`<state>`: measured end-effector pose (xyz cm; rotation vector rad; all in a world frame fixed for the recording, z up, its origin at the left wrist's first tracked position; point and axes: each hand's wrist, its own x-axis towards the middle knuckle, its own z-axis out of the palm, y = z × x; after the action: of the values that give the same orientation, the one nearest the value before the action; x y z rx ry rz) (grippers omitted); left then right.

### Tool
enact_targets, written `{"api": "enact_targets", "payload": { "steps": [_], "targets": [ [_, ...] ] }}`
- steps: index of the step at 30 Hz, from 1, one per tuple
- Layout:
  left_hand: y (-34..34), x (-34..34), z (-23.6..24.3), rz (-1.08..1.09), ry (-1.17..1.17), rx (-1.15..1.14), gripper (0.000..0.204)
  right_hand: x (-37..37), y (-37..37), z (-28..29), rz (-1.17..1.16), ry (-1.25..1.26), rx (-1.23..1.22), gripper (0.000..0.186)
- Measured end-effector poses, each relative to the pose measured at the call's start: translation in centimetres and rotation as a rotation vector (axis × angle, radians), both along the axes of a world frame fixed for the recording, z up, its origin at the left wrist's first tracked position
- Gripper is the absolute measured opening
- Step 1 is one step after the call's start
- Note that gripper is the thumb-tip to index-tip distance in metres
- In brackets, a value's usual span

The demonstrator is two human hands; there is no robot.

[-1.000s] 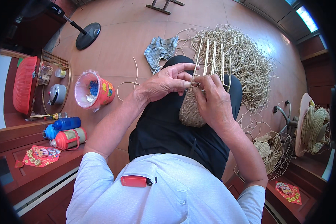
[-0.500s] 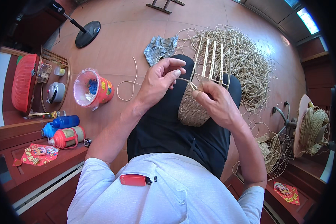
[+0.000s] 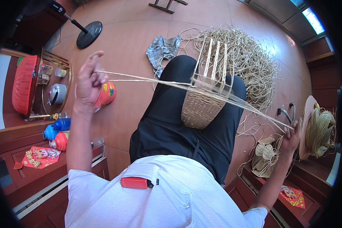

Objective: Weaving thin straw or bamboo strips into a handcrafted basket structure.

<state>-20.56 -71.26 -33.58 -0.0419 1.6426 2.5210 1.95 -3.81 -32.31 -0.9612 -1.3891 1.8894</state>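
Note:
A small woven straw basket (image 3: pixel 202 108) rests on my lap between my thighs, with several upright braided strands (image 3: pixel 216 60) rising from its far side. A pale straw cord (image 3: pixel 144 78) is pulled out wide across the basket's rim in more than one strand. At the far left, my left hand (image 3: pixel 89 81) is raised with its fingers closed on the cord, in front of the red bucket. My right hand (image 3: pixel 292 137), out at the right near a cord reel, grips the cord's other side. Where the cord meets the rim is blurred.
A large tangled heap of straw cord (image 3: pixel 243 60) lies beyond my right knee, beside a checked cloth (image 3: pixel 161 51). The red bucket (image 3: pixel 107 95) stands left. At the right are a wound cord reel (image 3: pixel 319 131) and a loose bundle (image 3: pixel 266 155). A fan base (image 3: pixel 89 35) is far left.
Both hands have swung apart from the basket's rim, left hand to the left and right hand to the right, drawing the cord out long between them. The basket has stayed on my lap.

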Motion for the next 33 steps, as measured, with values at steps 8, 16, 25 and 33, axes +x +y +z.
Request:
{"api": "enact_targets", "payload": {
  "steps": [8,16,25,33],
  "targets": [
    [-16.7,-4.6,-0.5,0.253,-0.093,-0.233,0.025,9.1,8.8,-5.2,0.045,-0.413,0.338,0.031],
    [5.3,-1.0,-1.6,-0.223,0.476,-1.373,0.037,2.2,-4.5,-3.5,0.537,-0.738,1.225,0.019],
    [17.5,4.4,-1.7,-0.338,0.662,-0.898,0.012,-4.9,-17.7,0.0,0.643,-0.234,1.157,0.009],
    [19.7,2.5,-8.0,-0.405,0.113,-0.227,0.015,-5.6,-19.4,-1.2,0.679,-0.148,1.126,0.008]
  ]
}}
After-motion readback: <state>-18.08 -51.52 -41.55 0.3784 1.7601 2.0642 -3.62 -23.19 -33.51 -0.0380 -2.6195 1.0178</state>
